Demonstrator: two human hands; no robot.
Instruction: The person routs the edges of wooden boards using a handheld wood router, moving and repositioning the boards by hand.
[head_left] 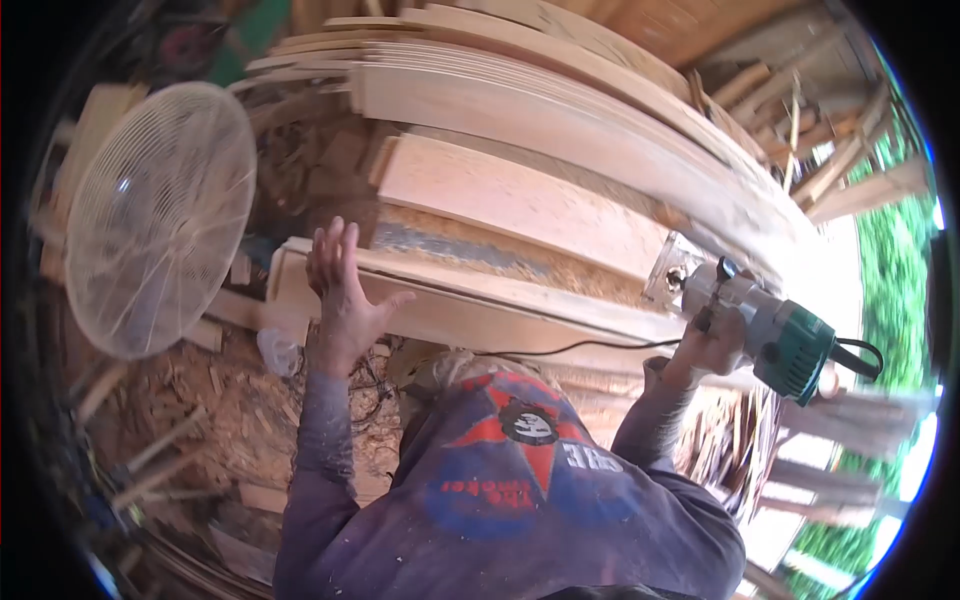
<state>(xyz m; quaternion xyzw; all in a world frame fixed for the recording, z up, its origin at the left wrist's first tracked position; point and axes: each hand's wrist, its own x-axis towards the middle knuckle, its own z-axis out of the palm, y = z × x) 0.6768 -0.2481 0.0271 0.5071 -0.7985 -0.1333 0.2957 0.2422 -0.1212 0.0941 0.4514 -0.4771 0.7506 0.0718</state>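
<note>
My right hand (715,342) is wrapped round the metal body of a trim router (803,352) with a green motor housing. The router lies tilted, its square base plate turned toward the boards. A black cord runs left from near my right hand, along the front edge of the boards. Above the left end of the nearest board (450,318) is my left hand (347,292), fingers up and thumb spread, holding nothing. Whether its palm touches that board I cannot tell. Behind, a wider pale board (520,200) lies on a sawdust-covered surface (470,250).
A large round fan (165,220) stands at the left. Several long planks (550,115) are stacked at the back. Wood shavings (215,405) and offcuts cover the floor at the lower left. Scrap timber (840,150) leans at the upper right, beside greenery outside.
</note>
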